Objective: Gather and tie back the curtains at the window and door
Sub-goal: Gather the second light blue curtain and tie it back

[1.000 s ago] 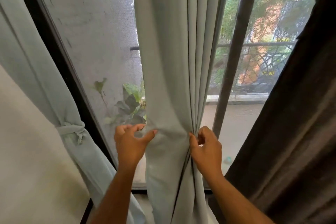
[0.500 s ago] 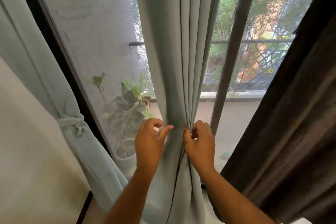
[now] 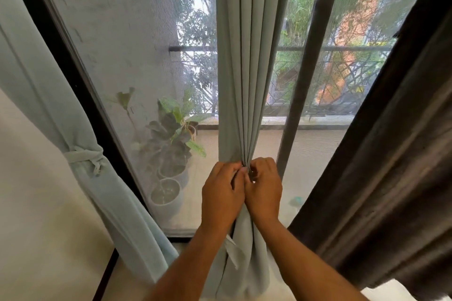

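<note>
Pale grey-green cloth, soft and pleated, hangs straight down the middle of the glass door: this middle curtain (image 3: pixel 247 61) is the one I am working on, and both my hands meet on it at about waist height. My left hand (image 3: pixel 223 197) curls round the folds from the left and my right hand (image 3: pixel 265 192) pinches them from the right, fingertips touching at the gathered neck, so the fabric narrows to a tight bunch there and flares loose again below my wrists. It looks light and limp, matte and not slippery, so I judge it will crush easily into one fist; the best hold is right at that narrow neck, where the pleats already stack. A thin strip of the same cloth, the loose tie (image 3: pixel 232 252), dangles just under my left wrist, not yet wrapped. To my left a matching curtain (image 3: pixel 49 95) is already cinched with a knotted tie (image 3: pixel 84 156) against the dark door frame (image 3: pixel 73 80). On my right hangs a heavier dark brown curtain (image 3: pixel 391 154), ribbed and velvety, untied. Beyond the mesh screen stand potted plants (image 3: pixel 171 144) and a balcony railing (image 3: pixel 342 73)
</note>
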